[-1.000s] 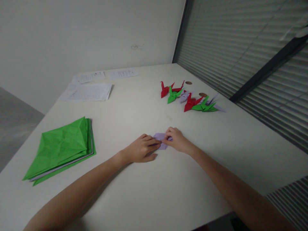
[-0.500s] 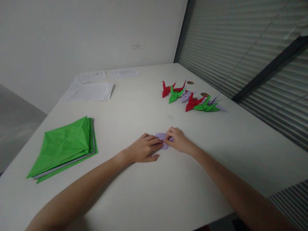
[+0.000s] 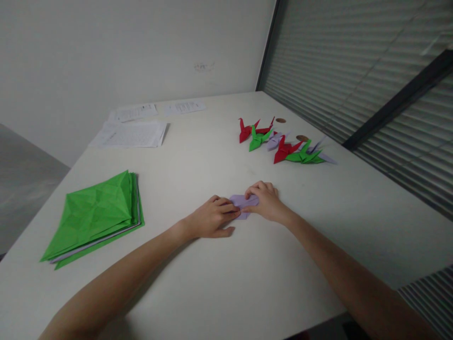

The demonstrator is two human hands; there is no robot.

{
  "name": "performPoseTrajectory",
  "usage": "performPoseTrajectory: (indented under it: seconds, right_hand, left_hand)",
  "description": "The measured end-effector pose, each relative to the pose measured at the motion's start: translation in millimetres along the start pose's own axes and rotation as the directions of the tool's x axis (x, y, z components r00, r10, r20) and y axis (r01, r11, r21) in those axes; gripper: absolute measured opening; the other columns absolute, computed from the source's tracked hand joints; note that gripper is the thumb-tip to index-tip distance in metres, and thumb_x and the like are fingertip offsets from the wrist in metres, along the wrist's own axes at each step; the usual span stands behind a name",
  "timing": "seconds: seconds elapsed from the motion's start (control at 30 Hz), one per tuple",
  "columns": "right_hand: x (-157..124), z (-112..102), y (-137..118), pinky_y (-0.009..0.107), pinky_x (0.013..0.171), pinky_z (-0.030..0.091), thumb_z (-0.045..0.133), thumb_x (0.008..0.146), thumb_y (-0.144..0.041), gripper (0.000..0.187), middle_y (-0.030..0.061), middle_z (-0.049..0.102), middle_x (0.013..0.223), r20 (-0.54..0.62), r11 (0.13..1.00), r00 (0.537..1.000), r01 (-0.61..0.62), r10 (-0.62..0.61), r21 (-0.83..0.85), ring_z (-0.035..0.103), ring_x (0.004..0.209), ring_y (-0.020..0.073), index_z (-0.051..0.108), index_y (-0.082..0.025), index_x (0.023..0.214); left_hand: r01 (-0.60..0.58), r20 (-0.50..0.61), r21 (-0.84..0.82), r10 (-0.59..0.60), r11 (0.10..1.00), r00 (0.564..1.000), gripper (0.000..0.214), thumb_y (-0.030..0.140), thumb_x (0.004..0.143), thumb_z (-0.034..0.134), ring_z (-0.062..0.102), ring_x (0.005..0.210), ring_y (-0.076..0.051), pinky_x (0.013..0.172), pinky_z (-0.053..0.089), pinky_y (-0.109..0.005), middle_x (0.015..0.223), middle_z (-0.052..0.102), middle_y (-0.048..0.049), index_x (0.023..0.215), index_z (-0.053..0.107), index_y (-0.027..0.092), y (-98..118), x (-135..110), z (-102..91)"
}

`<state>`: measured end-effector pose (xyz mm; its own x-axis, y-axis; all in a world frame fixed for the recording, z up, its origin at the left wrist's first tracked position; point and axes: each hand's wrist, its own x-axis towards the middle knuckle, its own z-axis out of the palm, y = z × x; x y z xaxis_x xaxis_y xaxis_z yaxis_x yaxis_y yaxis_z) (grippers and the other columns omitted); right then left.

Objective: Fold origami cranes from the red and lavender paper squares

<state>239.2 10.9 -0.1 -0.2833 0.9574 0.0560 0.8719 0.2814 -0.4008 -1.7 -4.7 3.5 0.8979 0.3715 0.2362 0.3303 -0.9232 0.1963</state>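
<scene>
A small piece of folded lilac origami paper [image 3: 242, 201] lies on the white table in front of me. My left hand [image 3: 214, 217] rests flat at its left side, fingertips pressing on the paper and thumb stretched out apart. At the paper's right edge, my right hand [image 3: 264, 202] has its fingers curled over and its thumb near the paper's middle, gripping a flap. Part of the paper is hidden under the fingers of both hands.
A stack of creased green sheets [image 3: 95, 208] with a lilac layer lies at the left. Folded paper cranes in red [image 3: 285, 150], green [image 3: 260, 139] and lilac stand at the back right, near round brown discs [image 3: 302, 138]. Printed papers [image 3: 132, 134] lie at the back left.
My right hand has shifted slightly right and away from me, its fingers opening wider over the paper. More of the lilac paper's right side shows. My left hand has barely moved.
</scene>
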Motion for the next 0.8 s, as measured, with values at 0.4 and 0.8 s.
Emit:
performPoseTrajectory:
  seconds: [0.4, 0.8]
  right_hand:
    - [0, -24, 15, 0.041, 0.094, 0.041, 0.067, 0.080, -0.019, 0.008, 0.0053, 0.064, 0.098, -0.004, 0.955, 0.971, 0.237, -0.241, 0.180, 0.056, 0.100, 0.0238, 0.069, -0.024, 0.085]
    - [-6, -16, 6, 0.034, 0.087, 0.051, 0.054, 0.083, -0.006, 0.033, 0.0076, 0.064, 0.102, 0.077, 0.904, 0.912, 0.383, -0.403, 0.190, 0.062, 0.094, 0.0196, 0.075, -0.022, 0.103]
  left_hand:
    - [-0.024, -0.002, 0.031, 0.024, 0.999, 1.000, 0.045, 0.038, 0.093, 0.048, 0.053, 0.116, -0.029, 0.095, 0.040, -0.041, 0.131, 0.059, -0.0151, 0.130, 0.054, 0.012, 3, -1, -0.5]
    - [0.047, 0.018, 0.090, -0.049, 0.995, 0.999, 0.055, 0.047, 0.096, 0.042, 0.051, 0.122, -0.028, 0.100, 0.036, -0.045, 0.134, 0.057, -0.0154, 0.140, 0.044, 0.014, 8, 1, -5.3]
